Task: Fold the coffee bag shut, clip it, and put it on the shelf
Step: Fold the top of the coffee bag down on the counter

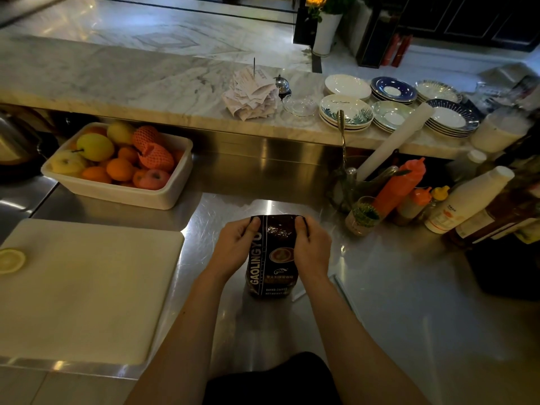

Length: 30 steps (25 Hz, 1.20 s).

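Observation:
A dark brown coffee bag [274, 258] with white lettering stands upright on the steel counter [394, 302], right in front of me. My left hand [235, 247] grips the bag's upper left corner, thumb over the top edge. My right hand [312, 247] holds the upper right corner the same way. The top of the bag looks bent over between my thumbs. A thin pale strip [298, 296] lies on the counter just right of the bag's base; I cannot tell what it is. No clip is identifiable.
A white cutting board [87, 287] with a lemon slice [11, 260] lies to the left. A white tub of fruit [117, 159] sits behind it. Squeeze bottles [400, 185] and jars crowd the right. The marble ledge [117, 80] above carries stacked plates [347, 112] and receipts [251, 93].

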Motion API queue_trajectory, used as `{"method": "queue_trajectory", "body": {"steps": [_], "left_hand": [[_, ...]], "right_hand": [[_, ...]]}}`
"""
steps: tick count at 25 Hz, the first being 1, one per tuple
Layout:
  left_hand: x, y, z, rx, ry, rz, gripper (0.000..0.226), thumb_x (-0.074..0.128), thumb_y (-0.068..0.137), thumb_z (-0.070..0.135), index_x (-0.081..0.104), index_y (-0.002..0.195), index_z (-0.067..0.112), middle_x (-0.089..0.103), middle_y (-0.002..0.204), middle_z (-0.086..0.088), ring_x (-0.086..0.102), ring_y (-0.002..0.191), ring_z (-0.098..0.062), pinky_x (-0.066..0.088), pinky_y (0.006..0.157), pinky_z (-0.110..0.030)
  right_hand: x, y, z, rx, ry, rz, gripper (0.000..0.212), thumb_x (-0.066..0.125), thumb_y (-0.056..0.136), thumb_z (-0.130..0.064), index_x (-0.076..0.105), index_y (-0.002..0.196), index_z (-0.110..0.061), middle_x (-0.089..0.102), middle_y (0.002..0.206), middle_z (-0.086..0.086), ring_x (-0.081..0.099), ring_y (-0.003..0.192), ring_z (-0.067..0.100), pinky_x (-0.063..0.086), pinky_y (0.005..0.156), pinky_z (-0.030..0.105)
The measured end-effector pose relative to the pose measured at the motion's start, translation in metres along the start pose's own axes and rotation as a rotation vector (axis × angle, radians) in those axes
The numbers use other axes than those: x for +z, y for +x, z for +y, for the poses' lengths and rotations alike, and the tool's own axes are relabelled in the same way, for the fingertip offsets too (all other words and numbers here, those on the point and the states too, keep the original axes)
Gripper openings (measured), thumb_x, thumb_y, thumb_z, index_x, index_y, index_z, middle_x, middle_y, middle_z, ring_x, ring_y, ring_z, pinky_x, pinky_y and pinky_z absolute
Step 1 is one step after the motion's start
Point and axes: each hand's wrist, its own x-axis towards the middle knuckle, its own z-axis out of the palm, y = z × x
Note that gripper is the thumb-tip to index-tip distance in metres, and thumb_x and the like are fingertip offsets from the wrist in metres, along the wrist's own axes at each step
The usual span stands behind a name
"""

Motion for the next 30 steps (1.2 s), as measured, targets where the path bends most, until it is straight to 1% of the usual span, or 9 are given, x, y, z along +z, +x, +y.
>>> {"method": "queue_trajectory", "body": {"steps": [2,4,7,10,14,16,22,26,30], "left_hand": [[-0.008,0.001,-0.002,-0.03,-0.042,-0.007,0.027,0.047,0.1,0.025,0.073,0.093,0.03,0.077,0.088,-0.002,0.072,0.082,-0.012,0.058,0.079,-0.037],[-0.013,0.003,-0.001,-0.032,-0.052,0.015,0.026,0.05,0.099,0.024,0.073,0.092,0.033,0.078,0.085,0.002,0.072,0.081,-0.011,0.058,0.079,-0.036],[-0.012,0.003,0.0,-0.015,-0.063,0.049,0.027,0.051,0.098,0.021,0.072,0.087,0.035,0.076,0.075,0.01,0.07,0.073,-0.003,0.057,0.073,-0.028],[-0.011,0.004,-0.003,-0.027,-0.107,0.073,0.026,0.051,0.098,0.024,0.073,0.088,0.034,0.076,0.077,0.007,0.07,0.075,-0.006,0.057,0.074,-0.032],[-0.016,0.001,-0.004,-0.054,-0.191,-0.021,0.02,0.06,0.093,0.014,0.071,0.102,0.027,0.078,0.088,0.009,0.073,0.087,-0.007,0.057,0.076,-0.023],[-0.02,-0.002,-0.008,-0.078,-0.202,-0.123,0.029,0.067,0.085,0.001,0.07,0.105,0.022,0.078,0.093,0.006,0.073,0.092,-0.011,0.057,0.075,-0.02],[-0.019,-0.002,-0.012,-0.076,-0.176,-0.072,0.035,0.068,0.081,-0.006,0.071,0.095,0.025,0.077,0.082,0.014,0.073,0.084,-0.006,0.055,0.071,-0.016],[-0.018,-0.003,-0.02,-0.085,-0.139,-0.005,0.026,0.069,0.08,-0.004,0.074,0.085,0.021,0.077,0.079,0.009,0.073,0.08,-0.009,0.055,0.07,-0.019],[-0.019,-0.002,-0.021,-0.086,-0.122,0.011,0.028,0.061,0.083,-0.013,0.076,0.086,0.011,0.076,0.087,0.005,0.072,0.087,-0.007,0.056,0.071,-0.018]], "right_hand": [[-0.003,0.004,0.004,0.042,0.141,-0.117,0.031,0.047,0.096,-0.029,0.057,0.076,-0.007,0.063,0.073,0.015,0.058,0.067,0.021,0.046,0.06,0.038],[-0.009,0.008,0.003,0.061,0.239,-0.22,0.032,0.048,0.097,-0.026,0.058,0.078,-0.001,0.062,0.075,0.018,0.057,0.069,0.02,0.045,0.061,0.037],[-0.02,0.011,-0.001,0.109,0.355,-0.364,0.023,0.052,0.096,-0.022,0.066,0.09,-0.005,0.07,0.089,0.014,0.067,0.081,0.019,0.055,0.072,0.036],[-0.026,0.008,0.004,0.098,0.374,-0.49,0.013,0.061,0.089,-0.005,0.068,0.098,-0.013,0.074,0.095,0.006,0.072,0.09,0.015,0.058,0.078,0.029],[-0.022,0.009,0.014,0.1,0.319,-0.408,0.021,0.061,0.085,0.004,0.07,0.091,-0.015,0.075,0.093,0.014,0.073,0.088,0.024,0.058,0.081,0.041],[-0.021,0.008,0.014,0.101,0.317,-0.391,0.02,0.062,0.085,0.003,0.07,0.091,-0.014,0.074,0.093,0.015,0.073,0.088,0.024,0.059,0.082,0.042],[-0.022,0.009,0.008,0.092,0.292,-0.473,0.025,0.066,0.079,0.007,0.066,0.101,-0.005,0.074,0.093,0.011,0.073,0.084,0.014,0.059,0.073,0.024],[-0.021,0.006,0.009,0.069,0.253,-0.382,0.024,0.067,0.073,0.014,0.067,0.077,-0.009,0.07,0.076,0.005,0.068,0.071,0.006,0.055,0.066,0.021],[-0.021,0.006,0.014,0.084,0.323,-0.373,0.044,0.052,0.071,0.027,0.067,0.066,-0.014,0.071,0.076,0.008,0.071,0.073,0.011,0.057,0.068,0.022]]}}
